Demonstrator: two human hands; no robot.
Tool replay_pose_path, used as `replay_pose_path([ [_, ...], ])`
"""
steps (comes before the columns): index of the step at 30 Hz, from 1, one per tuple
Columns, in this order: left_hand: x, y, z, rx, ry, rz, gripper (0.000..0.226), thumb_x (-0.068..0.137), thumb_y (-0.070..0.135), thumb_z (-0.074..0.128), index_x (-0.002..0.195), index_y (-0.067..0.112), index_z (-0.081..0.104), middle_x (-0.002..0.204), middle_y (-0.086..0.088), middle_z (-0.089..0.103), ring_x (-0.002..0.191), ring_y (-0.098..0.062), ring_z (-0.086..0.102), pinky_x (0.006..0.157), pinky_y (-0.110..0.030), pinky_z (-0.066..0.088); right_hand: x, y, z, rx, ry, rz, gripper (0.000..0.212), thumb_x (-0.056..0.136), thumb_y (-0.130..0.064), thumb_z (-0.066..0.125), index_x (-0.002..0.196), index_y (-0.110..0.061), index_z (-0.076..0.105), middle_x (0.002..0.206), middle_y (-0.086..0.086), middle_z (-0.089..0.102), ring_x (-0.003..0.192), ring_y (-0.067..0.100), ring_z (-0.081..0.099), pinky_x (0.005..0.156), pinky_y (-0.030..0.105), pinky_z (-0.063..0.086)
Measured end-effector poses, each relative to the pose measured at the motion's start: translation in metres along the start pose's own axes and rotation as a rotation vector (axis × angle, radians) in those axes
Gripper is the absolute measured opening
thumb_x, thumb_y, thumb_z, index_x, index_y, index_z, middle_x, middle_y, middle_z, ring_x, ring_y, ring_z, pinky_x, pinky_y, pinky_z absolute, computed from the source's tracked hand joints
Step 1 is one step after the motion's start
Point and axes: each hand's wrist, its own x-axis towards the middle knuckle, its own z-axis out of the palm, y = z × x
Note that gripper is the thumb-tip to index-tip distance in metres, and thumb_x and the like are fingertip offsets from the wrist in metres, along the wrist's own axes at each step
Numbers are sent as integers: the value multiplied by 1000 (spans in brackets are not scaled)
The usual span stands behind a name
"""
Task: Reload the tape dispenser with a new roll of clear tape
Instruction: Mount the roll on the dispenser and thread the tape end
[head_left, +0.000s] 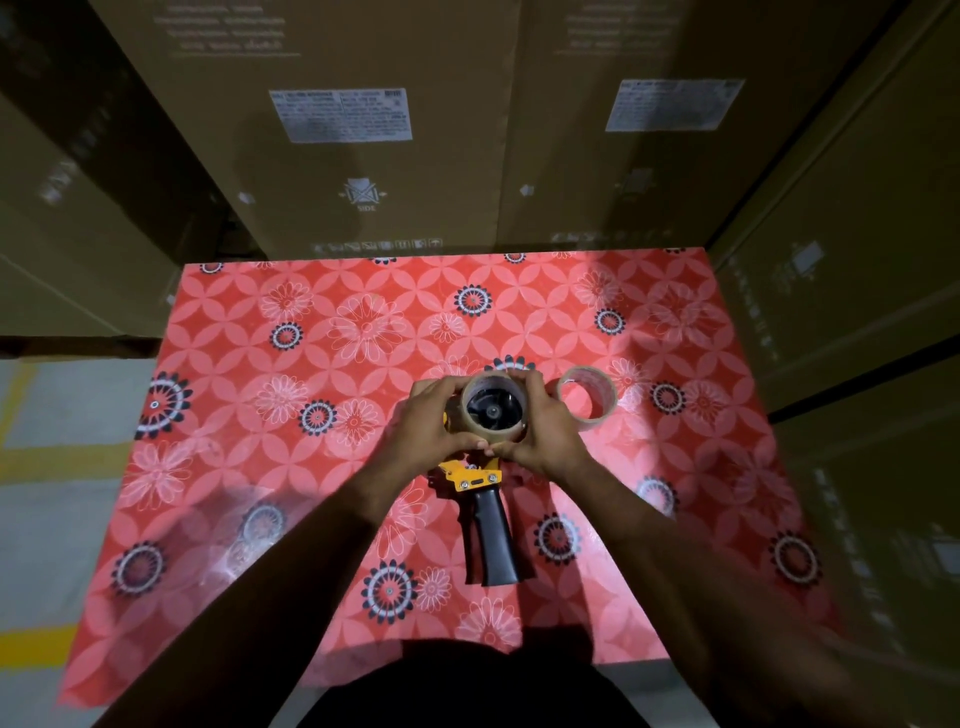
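Your left hand (434, 423) and right hand (545, 428) cup a roll of clear tape (493, 410) from either side, fingers curled over its far rim and thumbs meeting at its near edge. Both forearms reach in from the near side and converge at the roll. It sits on the black hub of the tape dispenser (480, 499), which lies on the counter (260, 467) with its black handle pointing near. A second tape roll (587, 397) lies just right of your right hand.
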Motion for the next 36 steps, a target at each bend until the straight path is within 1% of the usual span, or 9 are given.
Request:
replay_pose_path([
  [3, -2, 3, 3, 66, 9, 8, 78, 57, 48, 90, 122, 40, 49, 123, 4, 51, 117, -22, 51, 101, -51, 47, -1, 2, 7, -49, -3, -17, 90, 64, -18, 91, 135, -12, 36, 126, 11, 66, 115, 29, 66, 94, 40, 54],
  [8, 1, 7, 2, 71, -21, -77, 83, 62, 43, 91, 134, 39, 52, 132, 4, 45, 125, -26, 48, 110, -53, 40, 7, 7, -3, -72, -76, 15, 98, 59, -31, 95, 135, -14, 35, 125, 7, 67, 113, 28, 67, 94, 40, 55],
  [15, -1, 19, 1, 233, -55, -71, 79, 68, 44, 87, 138, 36, 51, 137, 5, 40, 132, -22, 34, 110, -49, 34, 7, 10, 3, -148, -135, 83, 102, 61, -32, 94, 138, -17, 29, 130, 10, 65, 118, 31, 65, 97, 42, 54],
  [17, -2, 18, -1, 222, -85, -28, 88, 68, 45, 86, 145, 32, 46, 145, 2, 43, 143, -21, 25, 113, -51, 29, 7, 10, 1, -159, -185, 66, 111, 63, -34, 93, 146, -15, 22, 141, 12, 56, 130, 31, 56, 105, 45, 49],
  [19, -5, 17, -2, 225, -128, 11, 104, 68, 54, 84, 155, 26, 32, 157, 0, 36, 150, -18, 12, 117, -57, 22, 1, 14, 1, -271, -213, -26, 123, 69, -46, 86, 156, -7, 8, 160, 19, 32, 149, 34, 31, 119, 47, 33],
  [22, -8, 17, -3, 289, -145, 36, 109, 78, 63, 73, 161, 24, 15, 169, 1, 14, 154, -16, -4, 119, -61, 11, -11, 15, 1, -505, -174, -110, 123, 79, -74, 58, 159, -6, -5, 169, 15, -2, 157, 29, 0, 126, 47, 11],
  [24, -6, 19, -2, 306, -148, 31, 103, 82, 60, 71, 161, 26, 14, 170, 3, 8, 154, -16, -10, 119, -59, 6, -14, 15, 1, -553, -163, -86, 116, 81, -83, 38, 159, -9, -6, 169, 11, -6, 157, 25, -2, 125, 48, 9],
  [26, -4, 20, -1, 271, -147, -2, 100, 81, 59, 74, 160, 31, 20, 171, 2, 6, 154, -19, -13, 119, -60, 4, -13, 14, 2, -591, -166, -79, 114, 82, -85, 29, 159, -8, -5, 169, 11, -6, 157, 25, -1, 126, 49, 11],
  [36, 4, 18, 5, 376, -195, -69, 105, 76, 65, 74, 159, 42, 15, 171, -6, -4, 153, -31, -19, 119, -67, 1, -12, 9, 5, -634, -252, 19, 111, 87, -77, 40, 159, -10, -12, 167, 16, -15, 156, 32, -4, 125, 52, 8],
])
